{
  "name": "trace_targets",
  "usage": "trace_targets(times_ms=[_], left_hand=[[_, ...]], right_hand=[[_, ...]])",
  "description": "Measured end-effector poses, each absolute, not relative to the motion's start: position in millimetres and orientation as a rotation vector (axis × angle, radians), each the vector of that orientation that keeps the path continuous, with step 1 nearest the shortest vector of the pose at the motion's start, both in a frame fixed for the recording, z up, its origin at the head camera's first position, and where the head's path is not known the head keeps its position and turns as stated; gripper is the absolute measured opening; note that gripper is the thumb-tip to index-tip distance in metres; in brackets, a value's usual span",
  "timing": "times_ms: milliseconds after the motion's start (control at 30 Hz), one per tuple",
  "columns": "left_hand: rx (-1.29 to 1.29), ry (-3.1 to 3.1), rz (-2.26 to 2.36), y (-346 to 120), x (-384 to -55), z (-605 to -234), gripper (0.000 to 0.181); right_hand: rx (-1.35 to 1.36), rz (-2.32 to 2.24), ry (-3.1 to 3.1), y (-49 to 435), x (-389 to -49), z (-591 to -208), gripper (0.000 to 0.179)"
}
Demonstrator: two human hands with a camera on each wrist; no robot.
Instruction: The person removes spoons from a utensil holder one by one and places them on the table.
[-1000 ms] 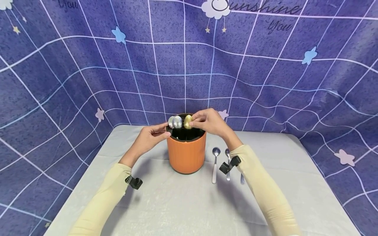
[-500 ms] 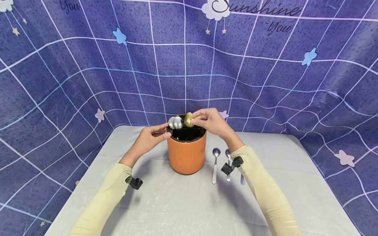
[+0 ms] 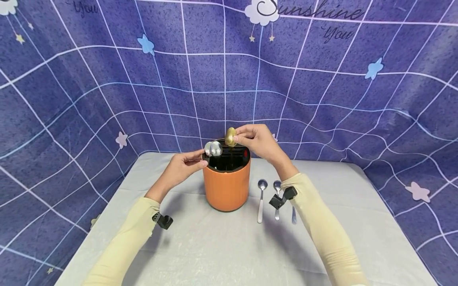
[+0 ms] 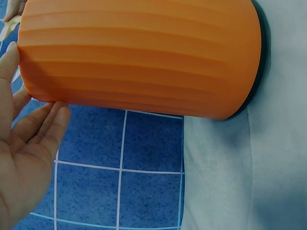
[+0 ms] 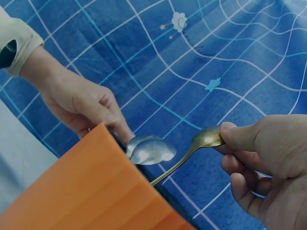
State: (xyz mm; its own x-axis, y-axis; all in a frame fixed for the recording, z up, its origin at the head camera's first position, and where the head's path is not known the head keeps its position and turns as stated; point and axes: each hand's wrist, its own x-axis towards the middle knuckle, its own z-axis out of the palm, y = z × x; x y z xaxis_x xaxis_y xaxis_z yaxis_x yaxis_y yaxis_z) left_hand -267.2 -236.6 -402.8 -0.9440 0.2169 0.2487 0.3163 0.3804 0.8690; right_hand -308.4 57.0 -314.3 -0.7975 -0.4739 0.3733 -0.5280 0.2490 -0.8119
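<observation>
Head: right hand (image 3: 262, 141) pinches one gold spoon (image 3: 230, 137) near two silver spoons (image 3: 216, 149); uncurled left hand (image 3: 181, 167) touches pot (image 3: 227, 190)

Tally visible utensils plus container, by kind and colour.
Orange container: 1
Gold spoon: 1
Silver spoons, bowls at container rim: 2
Silver-bowled spoons on table: 2
Utensil with only its handle visible, type unclear: 1
Total: 7

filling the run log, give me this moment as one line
right hand: pinches gold spoon by bowl, handle in orange holder; left hand: touches holder rim; rim: two silver spoon bowls; table: two spoons, third utensil mostly hidden
</observation>
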Motion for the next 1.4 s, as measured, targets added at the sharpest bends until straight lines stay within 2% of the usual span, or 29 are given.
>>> trace_targets(times_ms=[867,1400], left_hand=[[-0.511,-2.522,-1.625,-237.0,-270.9,-405.0,0.053],[-0.501,-2.510,-1.638,-236.7,-270.5,-405.6,0.053]], right_hand=[[0.973,1.648,-2.290,63.4,-303.3,-260.4,0.018],[0.912,1.683,-2.278,91.3,-295.0,-254.0,0.023]])
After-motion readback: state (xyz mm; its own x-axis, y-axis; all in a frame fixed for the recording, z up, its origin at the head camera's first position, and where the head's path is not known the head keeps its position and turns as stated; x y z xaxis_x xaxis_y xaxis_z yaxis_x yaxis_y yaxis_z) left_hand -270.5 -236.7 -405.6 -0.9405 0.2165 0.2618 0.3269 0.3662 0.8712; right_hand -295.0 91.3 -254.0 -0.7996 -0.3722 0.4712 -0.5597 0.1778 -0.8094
